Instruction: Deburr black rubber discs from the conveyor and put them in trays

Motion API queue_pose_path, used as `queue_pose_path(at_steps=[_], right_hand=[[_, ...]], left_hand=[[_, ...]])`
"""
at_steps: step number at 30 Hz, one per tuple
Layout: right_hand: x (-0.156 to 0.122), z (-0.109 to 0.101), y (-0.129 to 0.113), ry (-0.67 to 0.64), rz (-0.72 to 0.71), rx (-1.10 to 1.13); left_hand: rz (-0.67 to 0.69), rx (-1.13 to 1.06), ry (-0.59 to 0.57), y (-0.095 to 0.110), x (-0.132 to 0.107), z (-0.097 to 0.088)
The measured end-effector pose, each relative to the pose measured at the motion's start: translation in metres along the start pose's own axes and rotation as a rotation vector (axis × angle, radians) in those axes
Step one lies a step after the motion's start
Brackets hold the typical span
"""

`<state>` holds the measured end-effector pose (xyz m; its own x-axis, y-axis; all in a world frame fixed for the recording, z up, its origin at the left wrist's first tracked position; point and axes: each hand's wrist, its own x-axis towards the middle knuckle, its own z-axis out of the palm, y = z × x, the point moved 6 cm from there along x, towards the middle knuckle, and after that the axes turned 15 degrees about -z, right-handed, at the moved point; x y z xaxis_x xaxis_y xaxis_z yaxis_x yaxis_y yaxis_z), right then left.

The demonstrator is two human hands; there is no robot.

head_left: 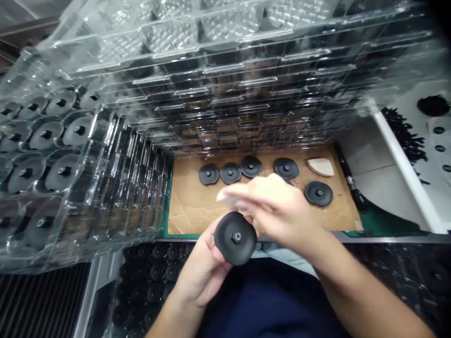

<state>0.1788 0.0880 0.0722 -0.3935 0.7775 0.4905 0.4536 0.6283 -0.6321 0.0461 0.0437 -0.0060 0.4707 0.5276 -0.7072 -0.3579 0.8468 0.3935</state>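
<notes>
My left hand (209, 265) grips a round black plastic disc (229, 249) by its rim, hub side up, in front of my body. The hub has a small metal-looking centre. Just above the disc is my right hand (278, 202), smeared by motion, its fingers closed on a small white piece (227, 199) whose kind I cannot make out. Beyond the hands, several similar discs lie on a brown cardboard sheet (188, 211), among them a black disc (319, 193) at the right and another black disc (208, 174) at the left.
Stacked clear plastic trays (225, 84) rise along the back. At the left, another tray stack (116, 173) holds more black discs. An off-white wedge-shaped piece (321, 166) lies on the cardboard. A pen-like black tool (350, 180) sits beside a white bin wall (405, 164). Small black parts (405, 134) lie farther right.
</notes>
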Motion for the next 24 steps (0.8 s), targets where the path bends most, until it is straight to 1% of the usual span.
queue_pose_path(at_steps=[2, 3, 4, 5, 7, 9, 11, 12, 13, 15, 17, 18, 19, 20, 22, 24], right_hand=[[-0.019, 0.008, 0.034, 0.017, 0.221, -0.058], [-0.031, 0.017, 0.045, -0.007, 0.282, -0.057], [-0.044, 0.028, 0.05, -0.047, 0.306, -0.042], [-0.056, 0.041, 0.051, -0.087, 0.306, -0.021], [-0.08, 0.065, 0.046, -0.143, 0.291, 0.014], [-0.099, 0.082, 0.039, -0.165, 0.302, 0.024], [-0.109, 0.088, 0.036, -0.161, 0.32, 0.025], [-0.109, 0.087, 0.037, -0.15, 0.331, 0.022], [-0.107, 0.082, 0.037, -0.131, 0.343, 0.017], [-0.094, 0.065, 0.037, -0.08, 0.374, 0.002], [-0.073, 0.044, 0.03, 0.0, 0.395, 0.009], [-0.06, 0.034, 0.022, 0.048, 0.384, 0.017], [-0.046, 0.025, 0.011, 0.107, 0.349, 0.033], [-0.032, 0.017, -0.002, 0.161, 0.282, 0.036], [-0.011, 0.009, -0.029, 0.203, 0.123, 0.027], [0.002, 0.013, -0.046, 0.119, 0.038, 0.059]], left_hand=[[-0.004, -0.073, -0.105, 0.003, -0.001, 0.003], [0.002, -0.104, -0.118, 0.005, -0.002, 0.003], [0.014, -0.127, -0.105, 0.007, -0.002, 0.0], [0.023, -0.143, -0.085, 0.009, -0.001, -0.003], [0.026, -0.163, -0.061, 0.01, 0.0, -0.008], [0.019, -0.169, -0.08, 0.011, 0.001, -0.01], [0.017, -0.17, -0.096, 0.012, 0.002, -0.01], [0.02, -0.172, -0.096, 0.013, 0.003, -0.011], [0.025, -0.174, -0.092, 0.014, 0.003, -0.011], [0.034, -0.177, -0.086, 0.015, 0.004, -0.011], [0.036, -0.177, -0.08, 0.014, 0.004, -0.008], [0.04, -0.174, -0.075, 0.014, 0.004, -0.006], [0.047, -0.166, -0.07, 0.013, 0.004, -0.004], [0.05, -0.152, -0.068, 0.013, 0.004, -0.002], [0.049, -0.118, -0.073, 0.015, 0.003, 0.002], [0.059, -0.099, -0.052, 0.019, 0.002, 0.002]])
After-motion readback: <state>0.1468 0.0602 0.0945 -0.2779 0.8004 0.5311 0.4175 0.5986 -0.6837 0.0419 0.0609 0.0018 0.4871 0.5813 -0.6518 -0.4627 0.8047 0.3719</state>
